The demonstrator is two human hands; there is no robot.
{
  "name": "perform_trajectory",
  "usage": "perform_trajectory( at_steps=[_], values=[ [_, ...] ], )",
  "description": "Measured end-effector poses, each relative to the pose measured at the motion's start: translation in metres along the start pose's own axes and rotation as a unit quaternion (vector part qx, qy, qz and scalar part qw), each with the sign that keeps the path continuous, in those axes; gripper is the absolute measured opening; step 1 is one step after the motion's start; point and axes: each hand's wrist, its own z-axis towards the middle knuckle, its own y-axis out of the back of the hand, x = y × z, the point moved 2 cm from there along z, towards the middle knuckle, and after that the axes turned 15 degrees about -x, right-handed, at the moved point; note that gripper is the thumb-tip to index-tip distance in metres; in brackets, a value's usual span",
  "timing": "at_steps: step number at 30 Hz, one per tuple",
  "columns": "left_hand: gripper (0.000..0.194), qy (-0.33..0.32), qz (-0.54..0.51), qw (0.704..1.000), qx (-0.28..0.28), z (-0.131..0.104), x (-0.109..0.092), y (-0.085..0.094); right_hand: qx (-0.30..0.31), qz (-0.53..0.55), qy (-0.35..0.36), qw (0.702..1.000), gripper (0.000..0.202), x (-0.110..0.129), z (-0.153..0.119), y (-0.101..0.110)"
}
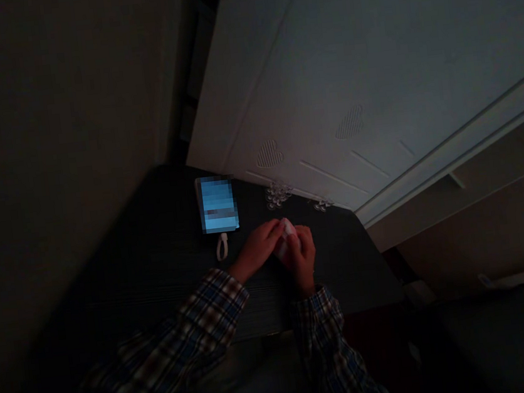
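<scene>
In the dim light, a small pale pinkish-white thing (287, 226) is between my two hands above the dark desk; its kind cannot be made out. My right hand (303, 252) is closed around its right side, with the thumb lying over the front. My left hand (262, 244) reaches in from the left, fingers together and pressed on its upper left side. Part of the thing is hidden by my fingers. To the left of my hands lies a phone-like device with a lit, blurred blue screen (218, 204), and a white loop strap (222, 247) is at its lower edge.
A dark desk (164, 252) spreads beneath my hands. Clusters of small shiny round pieces (278, 193) lie along its back edge, with a smaller group (323, 204) to the right. Behind stands a white panel (345, 54) with heart reliefs. A dark chair-like shape (500, 339) is at lower right.
</scene>
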Motion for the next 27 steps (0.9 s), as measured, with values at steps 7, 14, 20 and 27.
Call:
perform_trajectory(
  at_steps=[7,14,20,27],
  values=[
    [0.035,0.018,0.013,1.0,-0.011,-0.0007,0.0001,0.0022,0.033,0.06,-0.011,0.998,0.022,0.0009,0.001,-0.0043],
    [0.028,0.029,0.025,0.998,-0.048,-0.0009,-0.0007,0.0065,0.071,0.086,-0.043,0.993,0.025,0.0008,-0.0004,-0.004],
    [0.031,0.042,0.061,0.996,-0.047,-0.0019,0.0011,0.005,0.077,0.086,-0.06,0.992,0.031,0.0026,-0.001,-0.0048],
    [0.03,0.041,0.082,0.995,-0.042,-0.0027,0.0015,0.0037,0.065,0.068,-0.076,0.993,0.028,-0.0042,-0.0036,-0.0094]
  ],
)
